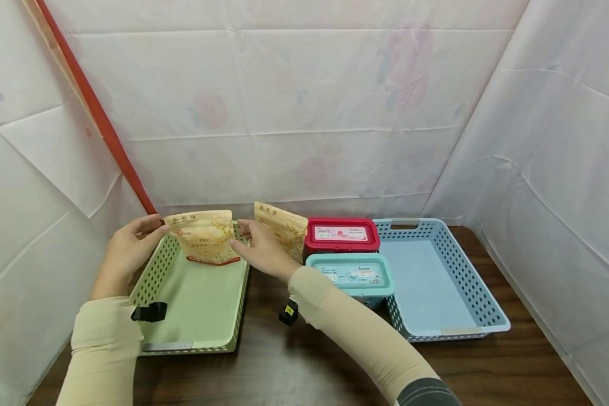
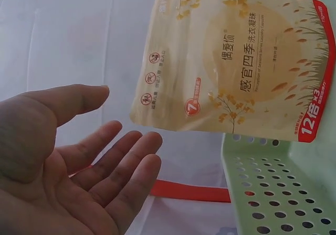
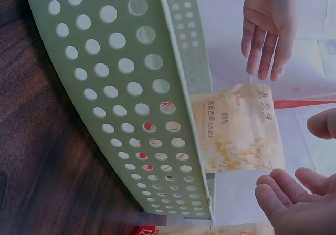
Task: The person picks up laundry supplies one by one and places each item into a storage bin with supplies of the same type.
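A yellow laundry capsule pouch (image 1: 200,235) stands upright at the back of the green basket (image 1: 198,310); its printed front shows in the left wrist view. My left hand (image 1: 132,248) is by the pouch's left top corner, and the left wrist view shows a gap between its spread fingers (image 2: 131,161) and the pouch (image 2: 231,62). At the pouch's right edge is my right hand (image 1: 264,251), its fingers (image 3: 278,190) loosely bent and holding nothing. Behind that hand, a second yellow pouch (image 1: 286,225) stands on the table, partly hidden.
Right of the second pouch is a red-lidded box (image 1: 342,246), with a teal-lidded box (image 1: 352,282) in front of it. A light blue basket (image 1: 487,304) stands at the right on the dark wooden table (image 1: 325,366). White sheeting (image 1: 294,113) surrounds the table.
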Tool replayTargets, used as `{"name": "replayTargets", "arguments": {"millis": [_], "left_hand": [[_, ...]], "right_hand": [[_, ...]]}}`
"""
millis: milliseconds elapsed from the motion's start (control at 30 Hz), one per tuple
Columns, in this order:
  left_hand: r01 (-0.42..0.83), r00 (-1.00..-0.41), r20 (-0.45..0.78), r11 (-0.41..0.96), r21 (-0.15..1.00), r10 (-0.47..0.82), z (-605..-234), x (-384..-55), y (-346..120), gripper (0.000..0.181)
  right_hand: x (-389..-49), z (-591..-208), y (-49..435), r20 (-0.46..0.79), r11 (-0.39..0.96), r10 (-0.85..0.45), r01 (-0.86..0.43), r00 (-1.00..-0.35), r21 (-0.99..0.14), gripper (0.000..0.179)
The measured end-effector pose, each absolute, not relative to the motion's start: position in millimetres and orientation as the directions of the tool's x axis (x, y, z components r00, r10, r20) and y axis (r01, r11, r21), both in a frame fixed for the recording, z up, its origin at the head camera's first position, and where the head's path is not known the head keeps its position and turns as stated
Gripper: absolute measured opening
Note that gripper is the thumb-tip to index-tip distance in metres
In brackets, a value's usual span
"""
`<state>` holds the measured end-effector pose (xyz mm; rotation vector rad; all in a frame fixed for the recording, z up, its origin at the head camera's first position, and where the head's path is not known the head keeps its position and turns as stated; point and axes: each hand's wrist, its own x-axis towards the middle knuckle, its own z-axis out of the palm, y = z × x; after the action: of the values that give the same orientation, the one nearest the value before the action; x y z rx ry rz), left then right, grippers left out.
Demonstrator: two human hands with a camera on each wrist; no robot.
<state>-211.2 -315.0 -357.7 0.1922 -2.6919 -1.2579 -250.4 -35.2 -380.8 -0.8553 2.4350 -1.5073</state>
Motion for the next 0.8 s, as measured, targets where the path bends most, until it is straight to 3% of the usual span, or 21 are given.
{"name": "replayTargets", "arguments": {"millis": [800], "left_hand": [[0.070, -0.986, 0.150, 0.630, 0.773, -0.075, -350.7, -193.0, -278.5, 0.064]], "right_hand": [[-235.1, -382.8, 26.7, 0.223, 0.394, -0.517, -0.461, -0.827, -0.795, 0.059]]}}
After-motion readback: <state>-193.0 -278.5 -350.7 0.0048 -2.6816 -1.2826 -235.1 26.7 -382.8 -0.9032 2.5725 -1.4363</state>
